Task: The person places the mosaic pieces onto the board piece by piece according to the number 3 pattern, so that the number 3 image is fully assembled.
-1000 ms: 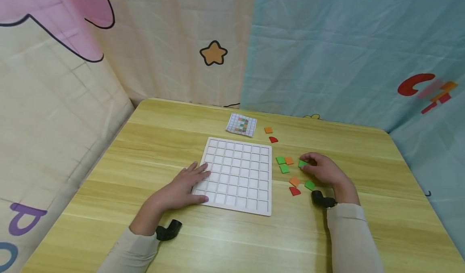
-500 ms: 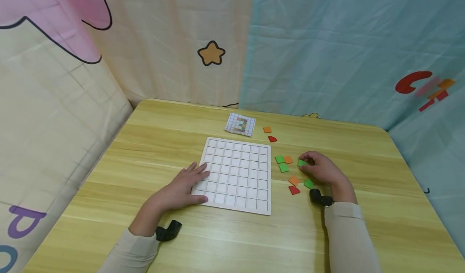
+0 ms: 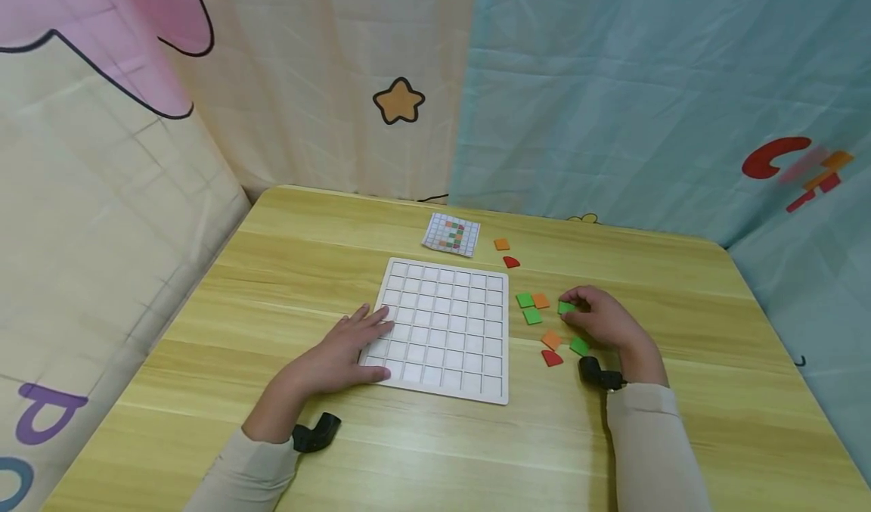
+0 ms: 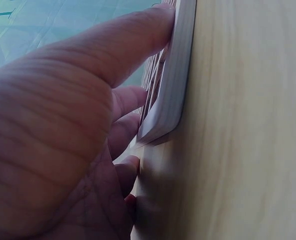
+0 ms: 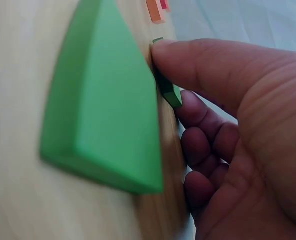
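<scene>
A white grid board (image 3: pixel 445 327) lies flat on the table. My left hand (image 3: pixel 343 349) rests on its near left corner with the fingers spread; in the left wrist view the thumb (image 4: pixel 132 40) touches the board's rim (image 4: pixel 175 85). To the right of the board, my right hand (image 3: pixel 602 317) pinches a green square tile (image 3: pixel 565 308) by its edges, at the table surface. The right wrist view has thumb and fingers around that tile (image 5: pixel 170 92), and another green tile (image 5: pixel 112 110) large in front. In the head view that second green tile (image 3: pixel 579 345) lies below the hand.
Between board and right hand lie two green tiles (image 3: pixel 532 316) and an orange tile (image 3: pixel 540 301). Nearer me are an orange tile (image 3: pixel 551 339) and a red quarter-circle (image 3: pixel 552 358). Behind lie a patterned grid card (image 3: pixel 452 234), an orange tile (image 3: pixel 501 244) and a red quarter-circle (image 3: pixel 512 262).
The head view shifts slightly. Both hands and the tiles keep essentially the same places.
</scene>
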The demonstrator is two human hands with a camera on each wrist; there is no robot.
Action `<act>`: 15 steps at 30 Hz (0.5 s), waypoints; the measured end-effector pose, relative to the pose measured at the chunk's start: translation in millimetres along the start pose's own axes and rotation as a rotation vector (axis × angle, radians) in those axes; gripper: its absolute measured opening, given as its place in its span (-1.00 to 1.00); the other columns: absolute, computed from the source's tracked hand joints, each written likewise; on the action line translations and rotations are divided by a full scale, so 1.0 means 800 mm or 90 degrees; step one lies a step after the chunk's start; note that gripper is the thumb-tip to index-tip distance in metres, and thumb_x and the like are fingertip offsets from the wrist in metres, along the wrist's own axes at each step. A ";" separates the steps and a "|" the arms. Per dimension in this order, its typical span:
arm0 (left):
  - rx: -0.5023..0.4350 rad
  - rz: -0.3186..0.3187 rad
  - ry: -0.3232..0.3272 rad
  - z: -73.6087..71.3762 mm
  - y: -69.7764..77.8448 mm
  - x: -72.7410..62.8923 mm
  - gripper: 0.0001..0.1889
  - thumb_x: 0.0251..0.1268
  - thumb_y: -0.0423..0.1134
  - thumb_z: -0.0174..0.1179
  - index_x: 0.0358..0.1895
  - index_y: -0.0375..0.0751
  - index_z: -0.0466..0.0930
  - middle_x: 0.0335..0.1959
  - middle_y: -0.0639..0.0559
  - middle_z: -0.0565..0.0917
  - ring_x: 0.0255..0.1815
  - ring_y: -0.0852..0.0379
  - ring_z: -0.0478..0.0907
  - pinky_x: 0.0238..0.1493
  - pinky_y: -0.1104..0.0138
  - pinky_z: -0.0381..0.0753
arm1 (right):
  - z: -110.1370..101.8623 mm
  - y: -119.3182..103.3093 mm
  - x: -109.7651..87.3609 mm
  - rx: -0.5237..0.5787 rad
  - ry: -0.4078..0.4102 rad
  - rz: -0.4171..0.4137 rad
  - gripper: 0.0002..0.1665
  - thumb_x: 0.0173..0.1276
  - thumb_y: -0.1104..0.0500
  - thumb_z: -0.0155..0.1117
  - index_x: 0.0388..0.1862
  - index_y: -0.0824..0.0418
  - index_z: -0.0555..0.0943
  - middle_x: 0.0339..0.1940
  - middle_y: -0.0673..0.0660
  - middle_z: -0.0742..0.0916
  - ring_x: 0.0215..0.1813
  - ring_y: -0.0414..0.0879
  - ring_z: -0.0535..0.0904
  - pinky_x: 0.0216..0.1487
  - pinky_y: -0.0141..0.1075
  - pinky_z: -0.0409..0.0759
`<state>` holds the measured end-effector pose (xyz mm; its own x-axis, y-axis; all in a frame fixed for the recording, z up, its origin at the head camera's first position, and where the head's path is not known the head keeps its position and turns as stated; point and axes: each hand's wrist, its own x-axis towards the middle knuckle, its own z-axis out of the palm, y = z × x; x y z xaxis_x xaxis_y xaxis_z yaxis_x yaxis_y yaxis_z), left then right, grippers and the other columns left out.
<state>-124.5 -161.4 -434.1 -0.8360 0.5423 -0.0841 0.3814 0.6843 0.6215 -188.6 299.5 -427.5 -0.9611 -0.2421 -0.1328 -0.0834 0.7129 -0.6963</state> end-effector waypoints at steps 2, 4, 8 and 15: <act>0.000 0.001 0.001 0.001 -0.001 0.000 -0.18 0.23 0.03 0.37 0.50 -0.21 0.28 0.59 -0.08 0.09 0.60 -0.22 -0.21 0.48 -0.21 -0.20 | 0.000 0.000 0.000 0.002 0.002 0.003 -0.67 0.45 0.26 0.22 0.12 0.39 0.54 0.12 0.33 0.56 0.05 0.16 0.45 0.09 0.00 0.43; 0.002 0.003 0.000 0.001 -0.001 0.000 -0.18 0.23 0.02 0.37 0.49 -0.21 0.28 0.59 -0.08 0.09 0.60 -0.22 -0.21 0.48 -0.21 -0.19 | 0.000 0.001 -0.001 0.004 0.004 0.005 -0.67 0.45 0.26 0.22 0.13 0.39 0.54 0.12 0.32 0.57 0.05 0.15 0.45 0.08 0.00 0.43; 0.000 0.003 -0.002 0.001 0.000 0.001 -0.18 0.23 0.02 0.37 0.50 -0.22 0.28 0.59 -0.08 0.10 0.60 -0.23 -0.21 0.47 -0.21 -0.19 | 0.000 0.001 -0.002 0.003 0.008 0.011 -0.66 0.45 0.25 0.23 0.13 0.38 0.54 0.10 0.31 0.58 0.05 0.15 0.46 0.09 -0.01 0.43; 0.004 -0.001 -0.005 -0.001 0.003 0.001 -0.19 0.23 0.01 0.37 0.49 -0.22 0.28 0.58 -0.10 0.10 0.60 -0.23 -0.20 0.48 -0.21 -0.18 | -0.001 0.000 -0.003 -0.006 0.014 0.009 -0.65 0.47 0.20 0.23 0.14 0.36 0.55 0.12 0.30 0.59 0.06 0.14 0.47 0.09 0.01 0.44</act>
<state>-124.5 -159.5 -432.3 -0.8335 0.5450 -0.0910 0.3823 0.6878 0.6170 -186.7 300.1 -426.5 -0.9677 -0.2176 -0.1274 -0.0718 0.7220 -0.6881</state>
